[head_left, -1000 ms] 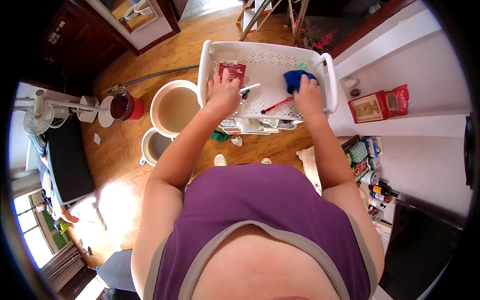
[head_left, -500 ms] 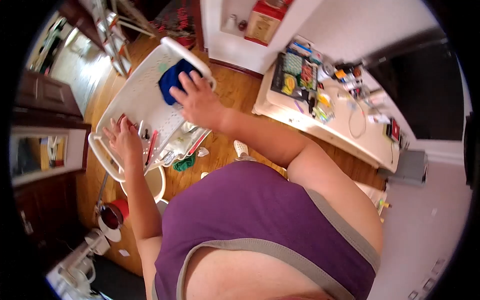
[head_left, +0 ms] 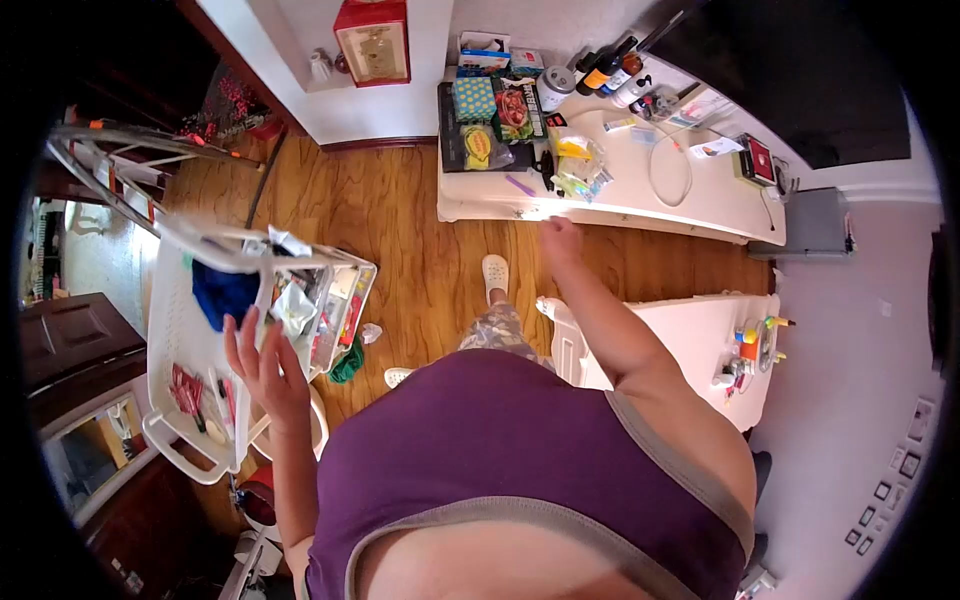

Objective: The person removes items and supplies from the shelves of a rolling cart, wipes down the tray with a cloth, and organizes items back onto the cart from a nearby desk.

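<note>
My left hand (head_left: 262, 365) is raised with fingers apart, holding nothing, over the near side of a white plastic basket (head_left: 170, 300). Inside the basket lie a dark blue cloth (head_left: 222, 292), red items (head_left: 187, 388) and a few slim pieces too small to name. My right hand (head_left: 561, 240) hangs by the front edge of a long white cabinet (head_left: 480, 195), with its fingers curled in; nothing shows in it. From this angle I see a gap between that hand and the things on the cabinet top.
Beside the basket stands a rack (head_left: 340, 310) of small goods, with green cloth (head_left: 347, 362) on the floor. A metal ladder (head_left: 100, 170) rises at the left. Bottles (head_left: 605, 68) and packets crowd the cabinet. A white table (head_left: 680, 350) stands at my right.
My right hand has left the blue cloth and swung right toward the cabinet. My left hand has come away from the basket's contents. The view has turned right, and the basket sits further left.
</note>
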